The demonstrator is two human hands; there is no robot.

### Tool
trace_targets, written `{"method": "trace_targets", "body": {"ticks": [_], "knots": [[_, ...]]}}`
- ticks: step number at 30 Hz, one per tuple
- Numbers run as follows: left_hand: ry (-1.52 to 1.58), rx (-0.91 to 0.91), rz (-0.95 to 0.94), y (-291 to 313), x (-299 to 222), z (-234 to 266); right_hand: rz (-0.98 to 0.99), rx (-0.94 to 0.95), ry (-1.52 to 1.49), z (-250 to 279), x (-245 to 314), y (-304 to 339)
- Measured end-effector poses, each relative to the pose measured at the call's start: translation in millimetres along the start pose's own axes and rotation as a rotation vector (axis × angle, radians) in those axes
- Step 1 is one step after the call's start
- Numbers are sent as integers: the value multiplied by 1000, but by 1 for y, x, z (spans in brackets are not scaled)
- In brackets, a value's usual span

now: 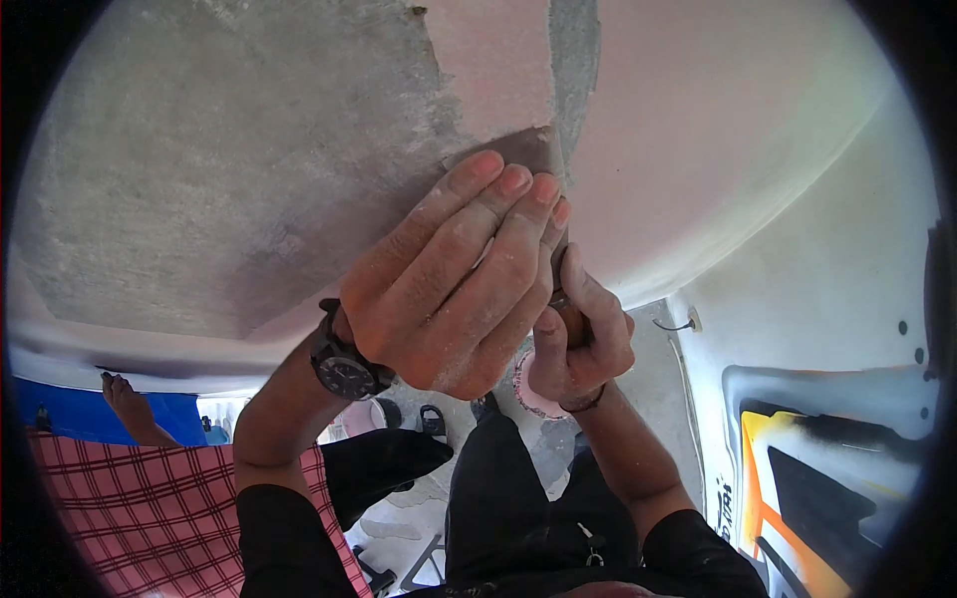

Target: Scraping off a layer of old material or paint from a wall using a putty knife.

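My right hand (588, 349) is closed round the brown handle of a putty knife. The wide blade of this putty knife (530, 149) lies against a large curved surface, its corner near the border between grey and pink filler. Across the blade, my left hand (449, 284) rests with its fingers stretched out and side by side, fingertips close to the blade's edge. Its thumb is hidden. A dark watch (347, 367) sits on my left wrist. The rough grey patch (229, 169) spreads to the left, and smooth pink filler (688, 130) covers the right side.
At lower left stands another person in a red checked garment (150, 508), a hand (130, 407) raised to the surface's lower edge with a dark tool. A pink-smeared bucket (538, 391) is on the floor below my hands. On the right is a white wall (837, 299) with painted shapes.
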State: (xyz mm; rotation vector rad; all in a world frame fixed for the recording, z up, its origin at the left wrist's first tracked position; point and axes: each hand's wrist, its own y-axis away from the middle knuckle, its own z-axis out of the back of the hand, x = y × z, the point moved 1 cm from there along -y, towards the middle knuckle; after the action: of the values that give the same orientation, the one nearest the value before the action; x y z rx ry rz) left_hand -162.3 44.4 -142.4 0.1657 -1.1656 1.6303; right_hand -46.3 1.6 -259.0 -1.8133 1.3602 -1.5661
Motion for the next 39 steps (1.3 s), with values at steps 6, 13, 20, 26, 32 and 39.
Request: {"method": "trace_targets", "body": {"ticks": [6, 13, 20, 26, 32, 39], "knots": [[15, 28, 34, 0, 2, 6, -20, 101, 50, 3, 5, -5], [50, 13, 78, 5, -1, 5, -22, 54, 55, 0, 5, -5], [52, 51, 77, 0, -3, 7, -72, 80, 114, 10, 14, 1], [62, -3, 81, -21, 0, 6, -32, 18, 152, 10, 15, -20], [55, 33, 103, -18, -7, 3, -31, 39, 82, 16, 7, -15], [28, 12, 75, -18, -9, -2, 21, 53, 77, 21, 0, -13]]}}
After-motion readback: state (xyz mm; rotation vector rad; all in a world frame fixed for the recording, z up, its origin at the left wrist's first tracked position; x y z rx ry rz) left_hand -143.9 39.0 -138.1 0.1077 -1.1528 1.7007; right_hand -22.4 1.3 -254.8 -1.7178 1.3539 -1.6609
